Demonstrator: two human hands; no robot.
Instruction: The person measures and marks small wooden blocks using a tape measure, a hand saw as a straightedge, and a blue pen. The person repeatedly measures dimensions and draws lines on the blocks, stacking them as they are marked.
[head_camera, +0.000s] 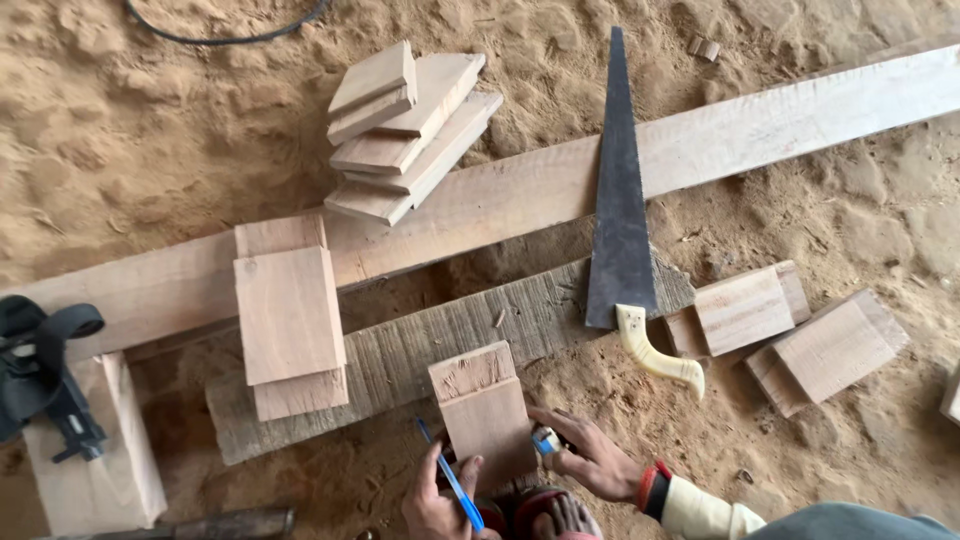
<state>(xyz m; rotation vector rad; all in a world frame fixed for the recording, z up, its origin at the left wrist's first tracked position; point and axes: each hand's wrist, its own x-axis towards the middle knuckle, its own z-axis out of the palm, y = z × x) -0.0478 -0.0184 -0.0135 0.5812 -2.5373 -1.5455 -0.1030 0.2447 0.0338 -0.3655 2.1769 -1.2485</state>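
Left hand (440, 500): closed around a blue pen (452, 482), tip angled up toward the lower left corner of the small wood block (485, 412); thumb rests against the block's edge, seemingly to steady it for marking.
Right hand (590, 455): fingers curled, pinching a small blue-and-white object (546, 441) (kind not clear) at the block's lower right edge; wrist bent inward, cream sleeve with a red band behind it.
Small wood block: stands tilted on the weathered grey plank (450, 345), between both hands, rough end up.
Handsaw (622, 215): laid flat across the long pale board (600, 175) and grey plank, pale handle toward the person (within easy reach).
Stacked offcuts (405, 125): fanned pile on the long board, upper centre.
Flat pieces (290, 315): two or three overlapping, left of the block.
Loose blocks (790, 330): on the sandy floor (120, 130), right of the saw.
Black tool (40, 375): far left, on a pale block.
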